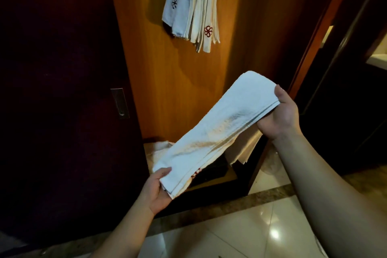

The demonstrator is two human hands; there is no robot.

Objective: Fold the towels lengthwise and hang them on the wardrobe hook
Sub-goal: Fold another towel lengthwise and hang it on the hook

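Already partway through, judging by the wardrobe: several folded towels (191, 8) hanging in a bunch against the orange wooden back panel (167, 73), draped from something above the top edge of the view, so the hook itself out of sight. Stitched emblems visible on two of them, one dark, one red. One more towel (217, 130) in hand now, folded into a long narrow strip with layered edges showing along its lower side, so the lengthwise fold looks done or close to done; hanging it not yet done. Strip stretched on a slant in front of the open wardrobe, well below the hung bunch, low end toward the left, high end toward the right. Left hand (157, 186) gripping the low end, thumb over the top face and fingers curled underneath. Right hand (280, 113) gripping the high end, thumb on the upper face, fingers wrapped under and hidden by the cloth; some loose layers dangling below that hand. More pale cloth (159, 148) lying crumpled on the wardrobe floor behind the strip, probably further towels waiting for the same treatment, though hard to count. Dark sliding door (62, 90) at the left, glossy tiled floor (261, 226) underfoot.
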